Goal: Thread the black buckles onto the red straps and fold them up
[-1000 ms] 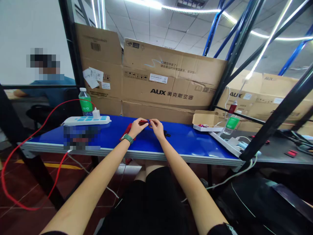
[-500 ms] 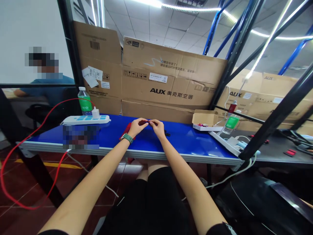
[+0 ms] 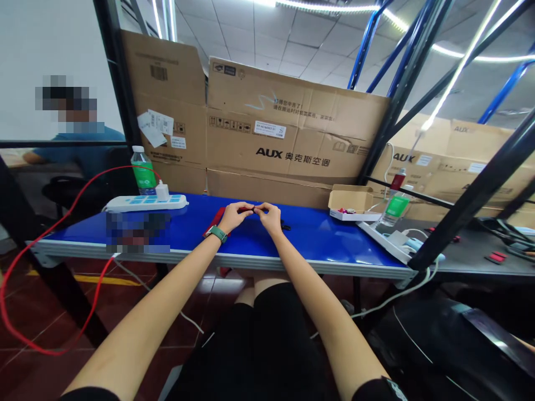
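Over the blue table, my left hand and my right hand meet at the fingertips. Both pinch a small dark object; its kind is too small to make out, and the fingers cover most of it. A flat red item lies beside and partly behind my left hand. Some small black pieces rest on the table just right of my right hand. A watch with a green band is on my left wrist.
At the left stand a power strip and a water bottle; a red cable loops there. An open small box holds small red pieces at the right, near another power strip. Cardboard walls the back. A person sits far left.
My hands stay together at nearly the same spot, with the fingers shifting only slightly around the small object. The camera view has moved a little.
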`<state>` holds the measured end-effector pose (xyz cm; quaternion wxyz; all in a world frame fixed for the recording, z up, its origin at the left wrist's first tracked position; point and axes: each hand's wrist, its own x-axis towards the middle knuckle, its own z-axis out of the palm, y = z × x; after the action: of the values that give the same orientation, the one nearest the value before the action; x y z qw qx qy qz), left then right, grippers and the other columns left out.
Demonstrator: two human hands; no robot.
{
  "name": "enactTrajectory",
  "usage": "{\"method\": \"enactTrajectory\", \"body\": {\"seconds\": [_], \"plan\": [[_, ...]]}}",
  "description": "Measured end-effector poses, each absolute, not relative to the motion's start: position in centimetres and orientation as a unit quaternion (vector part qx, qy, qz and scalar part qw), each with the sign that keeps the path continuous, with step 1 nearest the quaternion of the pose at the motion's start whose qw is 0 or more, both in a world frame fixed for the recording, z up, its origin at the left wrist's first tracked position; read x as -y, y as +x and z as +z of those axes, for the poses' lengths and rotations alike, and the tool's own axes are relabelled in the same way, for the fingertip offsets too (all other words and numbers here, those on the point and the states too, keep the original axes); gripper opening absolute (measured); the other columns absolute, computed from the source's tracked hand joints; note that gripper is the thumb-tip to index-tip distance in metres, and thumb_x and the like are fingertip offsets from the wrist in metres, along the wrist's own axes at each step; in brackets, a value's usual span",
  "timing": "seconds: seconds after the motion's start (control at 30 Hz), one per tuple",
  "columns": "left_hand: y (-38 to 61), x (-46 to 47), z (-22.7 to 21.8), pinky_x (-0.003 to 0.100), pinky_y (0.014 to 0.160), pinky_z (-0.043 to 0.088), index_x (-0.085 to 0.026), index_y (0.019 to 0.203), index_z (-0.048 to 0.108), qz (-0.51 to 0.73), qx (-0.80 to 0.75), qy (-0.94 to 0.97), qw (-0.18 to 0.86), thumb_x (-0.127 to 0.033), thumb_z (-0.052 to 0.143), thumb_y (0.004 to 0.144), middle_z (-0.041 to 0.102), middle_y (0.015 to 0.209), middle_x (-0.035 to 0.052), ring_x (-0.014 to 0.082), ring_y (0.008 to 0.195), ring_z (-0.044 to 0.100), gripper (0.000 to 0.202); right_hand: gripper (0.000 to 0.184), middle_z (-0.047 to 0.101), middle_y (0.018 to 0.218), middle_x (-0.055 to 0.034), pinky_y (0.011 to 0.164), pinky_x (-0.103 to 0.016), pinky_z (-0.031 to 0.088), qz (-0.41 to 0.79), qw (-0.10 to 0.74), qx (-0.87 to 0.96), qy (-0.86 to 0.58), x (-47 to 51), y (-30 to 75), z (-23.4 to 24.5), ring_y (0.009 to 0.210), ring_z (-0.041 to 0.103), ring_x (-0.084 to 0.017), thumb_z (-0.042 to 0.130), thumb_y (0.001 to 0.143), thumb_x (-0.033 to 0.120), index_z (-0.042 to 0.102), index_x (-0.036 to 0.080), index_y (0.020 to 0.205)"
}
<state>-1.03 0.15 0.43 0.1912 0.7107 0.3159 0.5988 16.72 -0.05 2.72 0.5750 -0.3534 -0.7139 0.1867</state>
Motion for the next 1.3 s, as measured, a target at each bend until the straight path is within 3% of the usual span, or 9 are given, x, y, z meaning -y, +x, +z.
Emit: {"method": "enactTrajectory", "body": {"seconds": [0.13, 0.27, 0.47, 0.7, 0.97, 1.13, 1.3], "plan": [[-1.1, 0.0, 0.6, 0.044, 0.094, 0.057, -0.017, 0.095, 0.076, 0.606, -0.311, 0.700, 0.214, -0.042, 0.081, 0.076, 0.078, 0.104, 0.0123, 0.0282, 0.098, 0.073, 0.032, 0.026, 0.077, 0.086, -0.0042, 0.087, -0.035, 0.054, 0.224, 0.568, 0.725, -0.319, -0.4, 16.8, 2.5, 0.086, 0.071, -0.023, 0.070, 0.081, 0.048, 0.075, 0.023, 0.078], [-1.2, 0.0, 0.8, 0.043, 0.091, 0.058, -0.017, 0.094, 0.077, 0.629, -0.334, 0.677, 0.184, -0.047, 0.082, 0.074, 0.078, 0.104, 0.0123, 0.0291, 0.097, 0.073, 0.036, 0.035, 0.076, 0.098, -0.0055, 0.091, -0.036, 0.055, 0.348, 0.557, 0.712, -0.249, -1.4, 16.5, 1.9, 0.097, 0.070, -0.023, 0.079, 0.072, 0.050, 0.072, 0.022, 0.092], [-1.1, -0.2, 0.9, 0.043, 0.092, 0.057, -0.016, 0.098, 0.080, 0.611, -0.333, 0.673, 0.250, -0.056, 0.055, 0.092, 0.079, 0.099, 0.0114, 0.0284, 0.097, 0.074, 0.048, 0.050, 0.073, 0.091, -0.0043, 0.078, -0.034, 0.059, 0.458, 0.593, 0.604, -0.271, -2.1, 16.1, 1.3, 0.084, 0.070, -0.019, 0.088, 0.060, 0.044, 0.063, 0.021, 0.096], [-0.9, 0.8, 1.3, 0.036, 0.082, 0.058, -0.020, 0.094, 0.080, 0.571, -0.377, 0.719, 0.125, -0.040, 0.063, 0.088, 0.080, 0.094, 0.0066, 0.0251, 0.087, 0.074, 0.026, 0.047, 0.069, 0.076, 0.0008, 0.063, -0.026, 0.055, 0.521, 0.590, 0.547, -0.285, -1.1, 16.3, 2.0, 0.068, 0.065, -0.014, 0.087, 0.061, 0.043, 0.064, 0.020, 0.095], [-0.8, 1.5, 1.7, 0.032, 0.074, 0.054, -0.020, 0.086, 0.075, 0.549, -0.394, 0.736, 0.033, -0.025, 0.064, 0.082, 0.076, 0.083, 0.0053, 0.0203, 0.071, 0.068, 0.014, 0.049, 0.069, 0.070, 0.0012, 0.066, -0.026, 0.054, 0.574, 0.542, 0.551, -0.270, -0.3, 16.3, 2.3, 0.063, 0.064, -0.012, 0.091, 0.056, 0.040, 0.066, 0.018, 0.092], [-0.7, 1.6, 1.8, 0.032, 0.074, 0.051, -0.019, 0.084, 0.071, 0.536, -0.391, 0.748, -0.011, -0.017, 0.060, 0.080, 0.073, 0.083, 0.0061, 0.0204, 0.073, 0.065, 0.012, 0.047, 0.070, 0.069, -0.0002, 0.065, -0.026, 0.053, 0.598, 0.537, 0.522, -0.286, -0.7, 16.3, 2.3, 0.060, 0.063, -0.012, 0.093, 0.052, 0.035, 0.071, 0.016, 0.088], [-0.8, 1.7, 1.9, 0.034, 0.076, 0.048, -0.021, 0.083, 0.069, 0.533, -0.409, 0.739, -0.050, -0.015, 0.059, 0.081, 0.071, 0.085, 0.0067, 0.0232, 0.079, 0.064, 0.012, 0.042, 0.070, 0.066, -0.0007, 0.059, -0.027, 0.048, 0.561, 0.589, 0.508, -0.285, -0.9, 16.2, 2.2, 0.059, 0.061, -0.014, 0.091, 0.051, 0.039, 0.072, 0.016, 0.081]]}}
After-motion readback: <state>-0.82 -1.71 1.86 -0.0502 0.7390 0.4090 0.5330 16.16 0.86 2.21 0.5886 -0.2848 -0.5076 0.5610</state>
